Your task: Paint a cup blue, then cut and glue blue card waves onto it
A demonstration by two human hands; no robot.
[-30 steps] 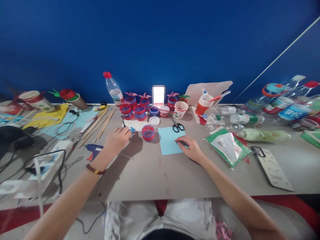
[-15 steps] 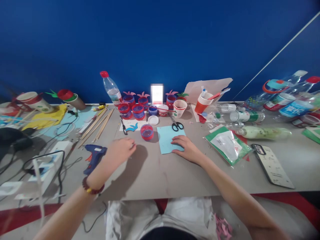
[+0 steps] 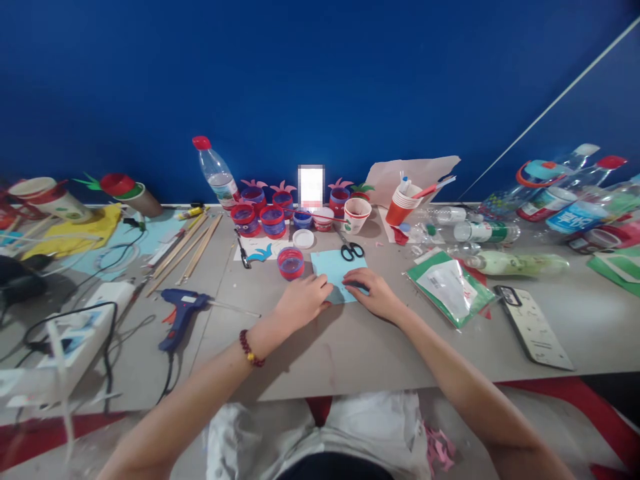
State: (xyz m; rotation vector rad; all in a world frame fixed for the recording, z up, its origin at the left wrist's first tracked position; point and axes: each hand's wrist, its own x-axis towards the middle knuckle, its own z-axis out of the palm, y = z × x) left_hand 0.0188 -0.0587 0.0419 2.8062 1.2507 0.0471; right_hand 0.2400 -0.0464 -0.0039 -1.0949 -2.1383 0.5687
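A light blue sheet of paper lies flat on the table in front of me. My left hand is at its lower left corner, fingers curled together over the edge. On the right side of the sheet rests my right hand, its thumb and fingers apart. Black-handled scissors lie at the sheet's upper edge, just beyond my right hand. A small red and purple round cup stands beyond my left hand. The blue glue gun lies farther left.
Several red and purple cups line the back, with a clear bottle and paper cups. Wooden sticks and a power strip are at left. A green packet, a phone and bottles lie at right.
My left hand has moved right, from near the glue gun to the blue paper's lower left corner. My right hand stays on the paper. The view has shifted slightly.
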